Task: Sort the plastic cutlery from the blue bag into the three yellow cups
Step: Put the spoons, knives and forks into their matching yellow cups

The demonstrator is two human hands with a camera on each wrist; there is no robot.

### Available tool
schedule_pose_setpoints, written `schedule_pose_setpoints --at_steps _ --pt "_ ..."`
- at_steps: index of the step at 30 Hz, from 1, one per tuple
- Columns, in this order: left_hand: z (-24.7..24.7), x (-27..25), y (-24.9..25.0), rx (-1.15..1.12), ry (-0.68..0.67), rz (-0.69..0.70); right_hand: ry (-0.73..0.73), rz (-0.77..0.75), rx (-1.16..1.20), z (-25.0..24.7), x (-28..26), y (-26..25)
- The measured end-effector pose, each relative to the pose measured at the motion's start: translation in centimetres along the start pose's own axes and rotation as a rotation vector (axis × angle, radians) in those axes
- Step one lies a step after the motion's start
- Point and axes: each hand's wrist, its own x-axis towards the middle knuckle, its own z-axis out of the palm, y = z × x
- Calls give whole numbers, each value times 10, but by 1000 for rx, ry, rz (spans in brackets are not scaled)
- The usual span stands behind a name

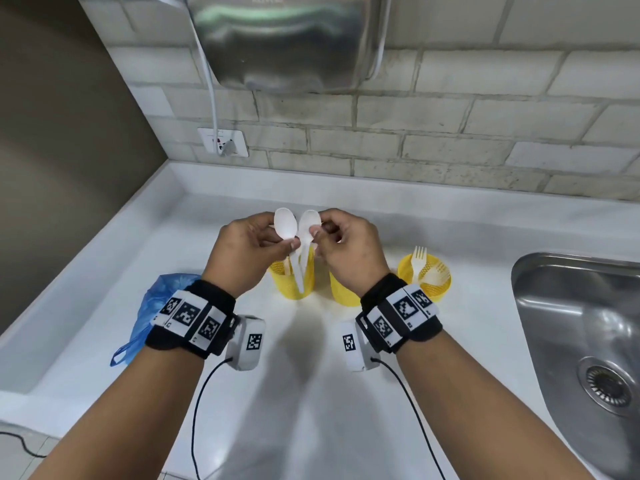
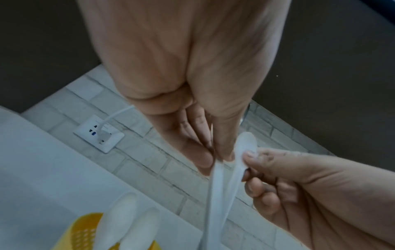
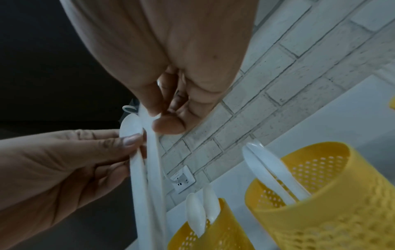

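Note:
My left hand [image 1: 291, 242] pinches one white plastic spoon [image 1: 285, 226] at the neck. My right hand [image 1: 317, 231] pinches a second spoon [image 1: 309, 221] right beside it. Both spoons stand bowl-up with their handles hanging into the left yellow cup [image 1: 292, 280], which holds other spoons [image 3: 193, 213]. The middle yellow cup [image 1: 341, 292] is half hidden behind my right wrist; the right wrist view shows it [image 3: 320, 194] holding white knives [image 3: 269, 170]. The right yellow cup [image 1: 424, 282] holds forks [image 1: 420, 259]. The blue bag [image 1: 156, 306] lies crumpled left of my left wrist.
A steel sink [image 1: 581, 341] is sunk into the white counter [image 1: 311, 393] at the right. The brick wall behind carries a socket [image 1: 223, 142] with a white cable and a metal hand dryer [image 1: 287, 39] above. Black wrist-camera cables trail toward the front edge.

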Motion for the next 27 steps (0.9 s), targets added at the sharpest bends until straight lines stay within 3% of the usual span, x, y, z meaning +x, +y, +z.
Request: schedule_pose_setpoints --at_steps 5,9,16,19,23,27 --pt "-9 13 -15 29 191 9 139 57 2 5 15 5" --pt "-5 22 -34 186 258 42 108 80 -91 20 22 14" --pt "15 22 -72 406 190 -27 -104 164 -344 33 18 27" --pt "19 19 -87 498 192 -36 -87 115 -368 28 9 27" --pt "21 9 -87 297 145 -188 -37 36 -453 13 -12 31" --pt "29 3 -87 197 42 -257 -140 27 -741 -3 -39 37"
